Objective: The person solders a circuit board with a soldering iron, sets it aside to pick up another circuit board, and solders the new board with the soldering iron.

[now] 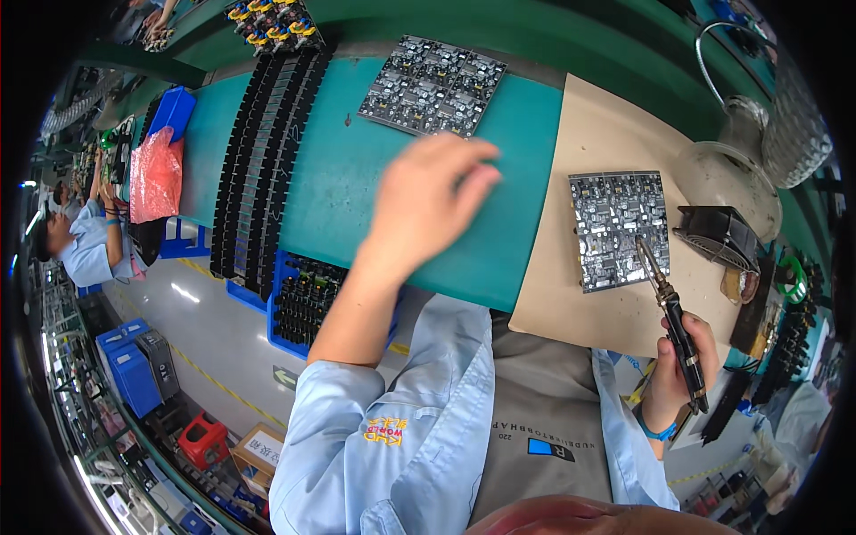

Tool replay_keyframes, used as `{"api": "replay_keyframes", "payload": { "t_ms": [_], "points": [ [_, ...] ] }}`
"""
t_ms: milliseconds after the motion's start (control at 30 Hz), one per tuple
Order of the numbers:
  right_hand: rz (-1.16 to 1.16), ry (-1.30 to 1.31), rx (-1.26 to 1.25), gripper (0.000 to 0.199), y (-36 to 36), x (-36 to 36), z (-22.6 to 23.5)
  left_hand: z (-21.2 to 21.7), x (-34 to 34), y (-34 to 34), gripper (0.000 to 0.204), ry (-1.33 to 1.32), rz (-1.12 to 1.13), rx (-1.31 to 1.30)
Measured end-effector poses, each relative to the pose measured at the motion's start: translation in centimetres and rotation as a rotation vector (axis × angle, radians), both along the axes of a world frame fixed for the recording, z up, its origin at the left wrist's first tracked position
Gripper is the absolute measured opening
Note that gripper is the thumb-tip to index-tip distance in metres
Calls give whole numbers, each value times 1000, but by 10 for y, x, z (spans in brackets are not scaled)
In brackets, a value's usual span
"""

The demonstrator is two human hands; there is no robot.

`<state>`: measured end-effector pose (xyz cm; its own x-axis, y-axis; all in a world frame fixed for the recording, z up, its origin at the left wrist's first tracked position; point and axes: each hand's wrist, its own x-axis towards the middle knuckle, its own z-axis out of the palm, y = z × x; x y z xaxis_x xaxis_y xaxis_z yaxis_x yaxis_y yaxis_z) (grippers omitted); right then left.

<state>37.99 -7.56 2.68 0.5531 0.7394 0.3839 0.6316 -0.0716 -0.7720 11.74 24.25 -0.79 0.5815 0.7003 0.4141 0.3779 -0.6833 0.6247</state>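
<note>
My right hand (682, 366) is closed round the dark handle of a soldering iron (682, 343). The iron's metal tip points up over a panel of black circuit boards (620, 209) lying on a brown cardboard sheet (544, 299). Whether the tip touches the board I cannot tell. Over the green mat (339, 196), my left hand (428, 201) is partly bent, with thumb and forefinger apart and nothing seen between them. Just beyond its fingers lies a second panel of circuit boards (437, 85), whose near edge the hand partly covers.
Beside the cardboard stand a black fan (720, 236) and a fume hood (731, 192) on a flexible duct. Long black racks (267, 160) cross the bench on the left, above a blue bin (308, 308) of parts. A co-worker (85, 236) is at the far left.
</note>
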Motion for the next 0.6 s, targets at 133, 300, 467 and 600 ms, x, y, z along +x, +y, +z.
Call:
{"api": "replay_keyframes", "payload": {
  "t_ms": [133, 300, 467, 600],
  "points": [
    [-5, -39, -12, 45, 3, 2, -1, 7, -34, 49, 27, 90, 419, 29],
    [-10, -10, -18, 44, 11, -1, 0, -14, -50, 80, 34, 153, 549, -126],
    [-16, -9, -37, 44, 14, -2, 3, -19, -49, 85, 42, 10, 407, -315],
    [-15, -25, -19, 44, 14, 1, 2, -27, -52, 84, 40, -347, 270, -448]
  ]
}}
